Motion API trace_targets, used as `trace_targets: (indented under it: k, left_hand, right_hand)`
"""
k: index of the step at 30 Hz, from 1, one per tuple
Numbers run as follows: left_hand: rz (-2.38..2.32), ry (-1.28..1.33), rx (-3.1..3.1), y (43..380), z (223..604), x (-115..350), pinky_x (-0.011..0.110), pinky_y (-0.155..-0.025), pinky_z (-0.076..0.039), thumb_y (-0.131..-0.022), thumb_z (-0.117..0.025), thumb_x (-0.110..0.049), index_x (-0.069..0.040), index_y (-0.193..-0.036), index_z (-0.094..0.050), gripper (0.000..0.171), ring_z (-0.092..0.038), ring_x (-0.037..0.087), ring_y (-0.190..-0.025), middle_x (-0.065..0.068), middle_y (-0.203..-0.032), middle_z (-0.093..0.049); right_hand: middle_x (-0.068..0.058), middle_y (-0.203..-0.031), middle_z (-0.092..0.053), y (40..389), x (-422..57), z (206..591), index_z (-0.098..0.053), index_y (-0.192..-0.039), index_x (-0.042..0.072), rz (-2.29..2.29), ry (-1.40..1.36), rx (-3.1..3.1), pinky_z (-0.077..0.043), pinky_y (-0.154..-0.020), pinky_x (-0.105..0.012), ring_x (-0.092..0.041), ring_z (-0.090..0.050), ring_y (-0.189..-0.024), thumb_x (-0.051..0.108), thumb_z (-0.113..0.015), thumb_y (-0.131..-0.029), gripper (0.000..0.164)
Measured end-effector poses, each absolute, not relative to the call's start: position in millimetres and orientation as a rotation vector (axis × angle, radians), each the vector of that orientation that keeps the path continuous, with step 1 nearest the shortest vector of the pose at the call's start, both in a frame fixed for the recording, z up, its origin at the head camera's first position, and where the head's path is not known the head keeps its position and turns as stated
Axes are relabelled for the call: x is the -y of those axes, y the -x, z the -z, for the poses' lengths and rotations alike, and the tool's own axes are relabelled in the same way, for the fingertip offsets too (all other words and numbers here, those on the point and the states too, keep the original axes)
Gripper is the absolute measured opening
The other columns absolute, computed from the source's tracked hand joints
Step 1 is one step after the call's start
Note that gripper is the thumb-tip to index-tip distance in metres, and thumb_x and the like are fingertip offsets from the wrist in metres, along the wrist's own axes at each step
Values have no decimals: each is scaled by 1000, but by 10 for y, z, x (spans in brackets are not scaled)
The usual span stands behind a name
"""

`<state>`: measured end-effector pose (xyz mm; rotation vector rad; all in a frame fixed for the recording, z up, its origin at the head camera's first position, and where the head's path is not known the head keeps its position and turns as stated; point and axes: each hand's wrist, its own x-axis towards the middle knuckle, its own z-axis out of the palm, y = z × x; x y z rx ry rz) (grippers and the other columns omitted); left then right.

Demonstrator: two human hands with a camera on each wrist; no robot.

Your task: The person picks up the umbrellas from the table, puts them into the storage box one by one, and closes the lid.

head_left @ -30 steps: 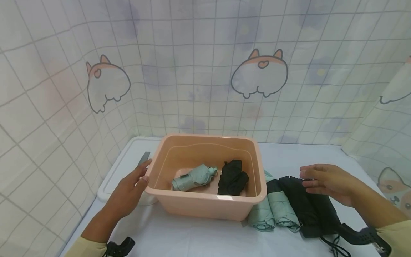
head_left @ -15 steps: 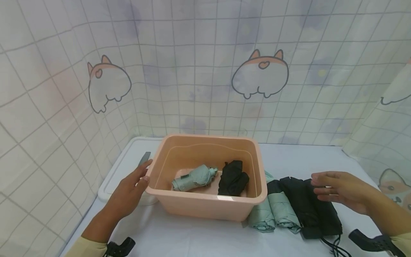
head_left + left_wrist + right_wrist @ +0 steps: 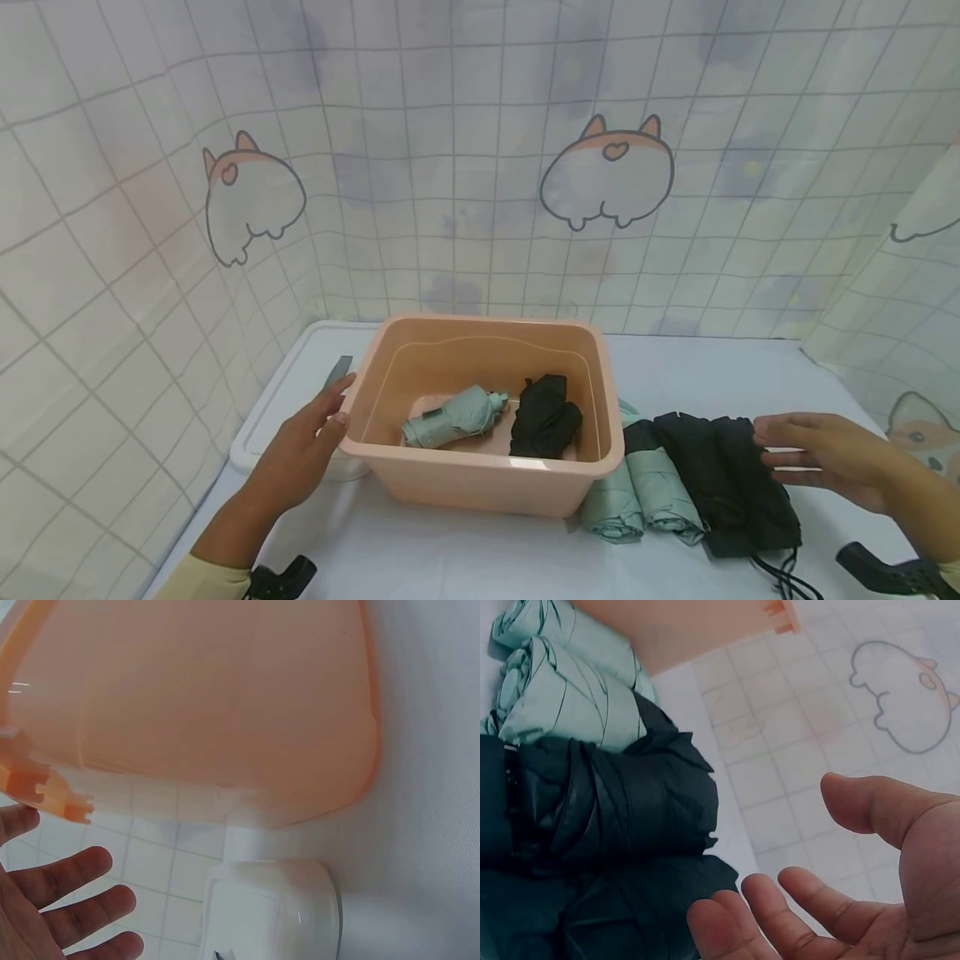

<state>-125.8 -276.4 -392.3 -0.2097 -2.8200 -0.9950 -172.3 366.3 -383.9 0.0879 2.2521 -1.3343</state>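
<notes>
A peach plastic basin (image 3: 480,487) stands mid-table, holding a folded pale green umbrella (image 3: 453,418) and a crumpled black folded umbrella (image 3: 546,421). My left hand (image 3: 303,446) touches the basin's left rim with its fingertips; the left wrist view shows those fingers (image 3: 71,874) spread. To the right of the basin lie two rolled pale green umbrellas (image 3: 662,487) and two black folded ones (image 3: 753,483), side by side. Beside the outermost black one hovers my right hand (image 3: 832,454), holding nothing. Its thumb and fingers (image 3: 795,915) are apart in the right wrist view.
Left of the basin, partly behind it, is a white lidded container (image 3: 315,350) with a grey strip (image 3: 339,368) on top. A tile-patterned curtain (image 3: 465,208) hangs around the white-covered table (image 3: 465,558). Black cords (image 3: 787,575) trail from the umbrellas toward the front.
My right hand has moved right and slightly toward the front, from over the black umbrellas to beside them. The left hand, the basin and the umbrellas have stayed put.
</notes>
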Motion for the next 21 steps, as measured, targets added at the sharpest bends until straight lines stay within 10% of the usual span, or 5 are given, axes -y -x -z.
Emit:
trace_targets:
  k: [21]
  left_hand:
    - [1012, 209, 2819, 1249, 3919, 2741, 68, -94, -48, -111, -37, -45, -28, -163, -30, 55, -52, 48, -132, 22, -150, -50]
  right_hand:
    - [-46, -150, -29, 1706, -3863, 4111, -19, -147, -23, 1275, -256, -2232, -54, -94, -51, -53, -55, -123, 44, -53, -106, 86]
